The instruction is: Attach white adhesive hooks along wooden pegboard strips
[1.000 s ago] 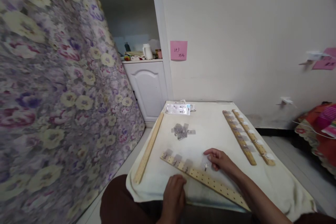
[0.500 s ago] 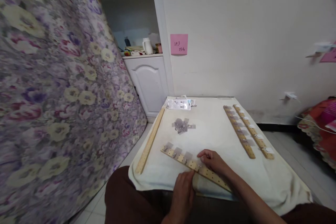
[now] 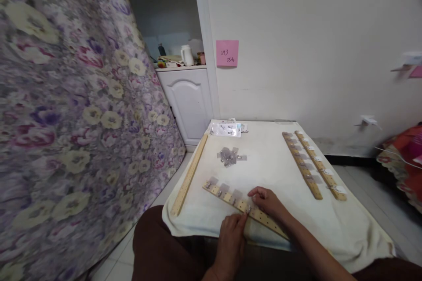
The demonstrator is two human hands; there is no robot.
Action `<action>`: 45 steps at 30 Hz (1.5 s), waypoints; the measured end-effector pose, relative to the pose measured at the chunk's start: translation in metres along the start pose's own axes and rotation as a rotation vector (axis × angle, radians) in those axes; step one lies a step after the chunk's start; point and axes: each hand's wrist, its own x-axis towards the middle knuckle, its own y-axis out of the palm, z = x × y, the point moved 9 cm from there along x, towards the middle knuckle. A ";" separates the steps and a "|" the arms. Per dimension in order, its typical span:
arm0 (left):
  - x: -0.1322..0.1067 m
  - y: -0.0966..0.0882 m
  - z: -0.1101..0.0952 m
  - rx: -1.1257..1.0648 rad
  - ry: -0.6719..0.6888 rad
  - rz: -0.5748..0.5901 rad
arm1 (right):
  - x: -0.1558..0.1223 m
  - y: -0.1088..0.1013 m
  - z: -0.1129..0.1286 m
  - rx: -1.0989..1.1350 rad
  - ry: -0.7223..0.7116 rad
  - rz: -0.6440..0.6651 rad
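A long wooden strip with rows of holes [image 3: 231, 197] lies slanted across the near part of the cloth-covered table [image 3: 263, 167]. Three small metal clips with clear tabs sit along its left end. My right hand [image 3: 268, 202] rests on the strip with its fingers pinched on a small clip at the strip's edge. My left hand [image 3: 232, 239] is curled against the strip's near side, its fingertips pressing close to the same clip. A loose pile of clear-tabbed clips [image 3: 229, 156] lies further back on the cloth.
A bare wooden strip [image 3: 189, 175] lies along the table's left edge. Two strips fitted with clips [image 3: 311, 164] lie at the right. A clear packet [image 3: 226, 129] sits at the far edge. A flowered mattress [image 3: 66, 109] stands at left, a white cupboard [image 3: 187, 101] behind.
My right hand came down and left onto the holed strip with a small clip. My left hand moved right along the strip to meet it. The view shifted slightly.
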 end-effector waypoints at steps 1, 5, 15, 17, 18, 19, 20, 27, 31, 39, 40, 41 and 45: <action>0.000 0.000 0.000 0.003 0.001 -0.004 | 0.000 0.000 -0.001 0.000 -0.005 -0.004; -0.001 0.000 0.000 0.028 0.011 -0.009 | 0.003 0.002 -0.007 0.001 -0.002 -0.001; 0.000 0.003 0.002 0.055 -0.002 0.007 | 0.002 0.002 -0.004 -0.016 -0.028 0.011; 0.000 0.003 0.002 0.058 -0.010 0.008 | 0.001 0.004 -0.005 -0.006 -0.019 0.036; 0.000 0.003 0.002 0.057 -0.012 0.010 | 0.001 0.004 -0.006 0.000 -0.013 0.048; 0.000 0.003 0.002 0.057 -0.014 0.012 | 0.001 0.005 -0.006 0.005 -0.007 0.057; 0.001 0.003 0.002 0.057 -0.016 0.014 | 0.001 0.005 -0.006 0.008 -0.002 0.064; 0.002 0.003 0.002 0.058 -0.027 0.030 | 0.002 0.005 -0.006 0.017 -0.013 0.048; 0.003 0.001 0.000 0.069 -0.018 0.028 | 0.002 0.006 -0.008 0.030 -0.001 0.044; 0.003 0.003 0.001 0.077 -0.021 0.043 | 0.004 0.005 -0.013 0.054 0.028 0.026; 0.003 0.003 0.002 0.074 -0.024 0.047 | 0.004 0.006 -0.013 0.060 0.031 0.033; 0.003 0.004 0.002 0.072 -0.029 0.052 | 0.005 0.007 -0.014 0.067 0.031 0.038; 0.003 0.004 0.005 0.072 -0.044 0.057 | 0.006 0.007 -0.013 0.044 0.016 0.039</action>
